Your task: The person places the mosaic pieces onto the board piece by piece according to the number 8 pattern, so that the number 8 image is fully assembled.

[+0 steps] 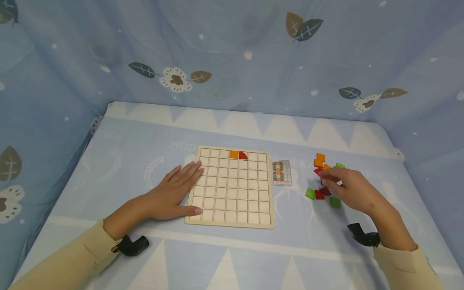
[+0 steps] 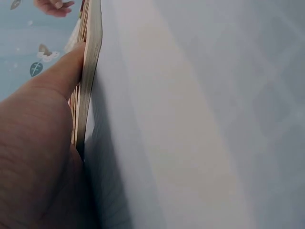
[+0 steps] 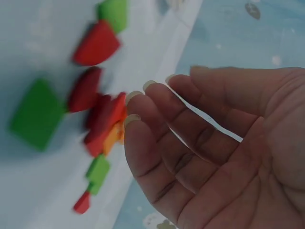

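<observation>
A wooden grid board [image 1: 232, 183] lies in the middle of the table, with an orange square tile [image 1: 234, 154] and a red quarter-round tile [image 1: 243, 155] in its top row. My left hand [image 1: 174, 193] rests on the board's left edge, fingers spread and thumb on its lower left corner; the left wrist view shows the thumb [image 2: 66, 71] against the board's rim. At the right, my right hand [image 1: 348, 187] hovers over a loose pile of red, green and orange tiles. Its fingers are loosely bent, and nothing shows between them in the right wrist view.
Partly against the board's right edge lies a small pattern card [image 1: 282, 173] with a coloured grid. Loose tiles around the right hand include a green square [image 1: 335, 202] and an orange one [image 1: 320, 157]. A patterned blue cloth [image 1: 232, 56] hangs behind the table.
</observation>
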`<action>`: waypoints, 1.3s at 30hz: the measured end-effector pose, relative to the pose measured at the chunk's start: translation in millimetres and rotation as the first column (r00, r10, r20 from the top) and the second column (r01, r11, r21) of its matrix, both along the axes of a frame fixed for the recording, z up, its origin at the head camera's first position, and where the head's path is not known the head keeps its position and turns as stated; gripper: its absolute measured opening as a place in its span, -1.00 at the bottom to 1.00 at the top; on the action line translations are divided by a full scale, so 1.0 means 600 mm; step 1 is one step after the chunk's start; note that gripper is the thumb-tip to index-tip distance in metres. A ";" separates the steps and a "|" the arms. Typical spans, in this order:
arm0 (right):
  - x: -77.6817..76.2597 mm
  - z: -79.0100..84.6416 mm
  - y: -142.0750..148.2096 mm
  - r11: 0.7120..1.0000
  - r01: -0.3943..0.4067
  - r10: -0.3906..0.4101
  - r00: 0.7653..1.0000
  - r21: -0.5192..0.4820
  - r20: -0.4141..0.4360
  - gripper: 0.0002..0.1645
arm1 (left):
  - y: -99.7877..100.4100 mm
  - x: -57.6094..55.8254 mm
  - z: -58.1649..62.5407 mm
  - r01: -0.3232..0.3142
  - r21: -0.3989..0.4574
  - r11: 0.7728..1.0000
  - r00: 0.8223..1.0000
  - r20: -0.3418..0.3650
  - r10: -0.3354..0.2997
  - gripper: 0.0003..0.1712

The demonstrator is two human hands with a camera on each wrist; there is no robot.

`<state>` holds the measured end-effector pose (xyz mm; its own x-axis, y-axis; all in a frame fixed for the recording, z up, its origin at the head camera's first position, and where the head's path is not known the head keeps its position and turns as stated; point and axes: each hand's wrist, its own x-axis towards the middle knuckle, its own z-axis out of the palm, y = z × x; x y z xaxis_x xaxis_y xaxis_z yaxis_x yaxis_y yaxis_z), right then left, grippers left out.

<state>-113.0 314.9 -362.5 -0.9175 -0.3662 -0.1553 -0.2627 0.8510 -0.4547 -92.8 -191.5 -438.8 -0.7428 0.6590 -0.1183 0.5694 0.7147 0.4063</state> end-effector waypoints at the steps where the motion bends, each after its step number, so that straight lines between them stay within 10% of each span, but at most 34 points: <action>1: 0.004 -0.005 0.005 1.000 0.004 -0.004 1.000 0.010 0.003 -0.71 | 0.000 0.000 0.001 0.000 0.001 1.000 1.000 0.000 0.000 0.28; 22: 0.038 -0.053 0.057 0.976 0.137 -0.160 0.978 0.168 0.132 -0.66 | 0.001 0.000 0.004 -0.006 -0.015 1.000 1.000 0.015 0.006 0.29; 39: 0.034 -0.021 0.038 0.993 0.083 -0.081 0.996 0.089 -0.020 -0.86 | 0.001 0.002 0.012 -0.003 -0.016 1.000 1.000 0.019 0.003 0.28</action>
<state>-92.4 337.8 -374.8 -0.9465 -0.2749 -0.1689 -0.1971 0.9071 -0.3719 -91.4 -190.7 -431.7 -0.7422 0.6547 -0.1430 0.5596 0.7229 0.4052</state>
